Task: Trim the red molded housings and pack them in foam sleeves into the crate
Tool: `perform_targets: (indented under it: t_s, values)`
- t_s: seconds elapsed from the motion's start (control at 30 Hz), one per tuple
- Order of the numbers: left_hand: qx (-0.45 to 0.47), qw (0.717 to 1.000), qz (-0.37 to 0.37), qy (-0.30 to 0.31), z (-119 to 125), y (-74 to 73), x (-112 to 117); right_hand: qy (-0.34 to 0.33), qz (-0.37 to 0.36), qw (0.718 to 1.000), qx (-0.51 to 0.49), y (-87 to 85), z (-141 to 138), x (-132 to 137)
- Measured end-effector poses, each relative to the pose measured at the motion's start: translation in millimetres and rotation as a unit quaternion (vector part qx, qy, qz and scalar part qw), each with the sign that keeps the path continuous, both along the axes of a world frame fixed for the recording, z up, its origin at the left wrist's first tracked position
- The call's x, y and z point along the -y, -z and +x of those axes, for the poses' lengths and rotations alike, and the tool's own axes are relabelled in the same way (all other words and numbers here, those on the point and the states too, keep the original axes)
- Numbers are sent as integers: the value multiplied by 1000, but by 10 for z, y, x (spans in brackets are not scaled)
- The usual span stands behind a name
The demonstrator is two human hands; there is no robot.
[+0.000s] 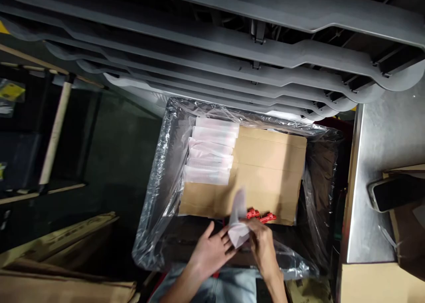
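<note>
My right hand point(263, 243) is shut on a translucent white plastic bag point(238, 221), which stands up from its fingers. My left hand point(210, 251) is open with its fingers spread, its fingertips at the lower edge of the bag. Just beyond my right fingers, two small red plastic parts point(253, 213) point(268, 218) lie at the front edge of a flattened cardboard sheet point(270, 170). On the sheet's left side lies a stack of flat items in white translucent bags point(210, 150). Under my hands, the bin's inside is dark and hard to make out.
A clear plastic liner point(156, 183) lines the bin around the cardboard. Grey metal shelf rails point(232, 41) run overhead. A steel table point(375, 161) with a phone point(395, 194) stands to the right. Flattened cardboard point(56, 254) lies at the lower left.
</note>
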State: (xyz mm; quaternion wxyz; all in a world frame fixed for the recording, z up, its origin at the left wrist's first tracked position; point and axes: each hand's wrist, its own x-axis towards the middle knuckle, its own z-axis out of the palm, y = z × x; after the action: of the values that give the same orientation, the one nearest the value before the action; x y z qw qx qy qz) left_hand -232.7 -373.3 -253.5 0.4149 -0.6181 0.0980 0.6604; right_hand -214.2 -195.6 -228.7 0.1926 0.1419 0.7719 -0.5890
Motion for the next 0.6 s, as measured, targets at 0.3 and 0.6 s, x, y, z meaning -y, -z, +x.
perform_targets:
  t_s: [0.3, 0.6]
  values:
    - [11, 958, -282, -56, -495, 665, 578, 50, -44, 996, 64, 1183, -509, 713]
    - [-7, 958, -270, -94, -862, 791, 402, 200, -2, 965, 171, 1222, -49, 611]
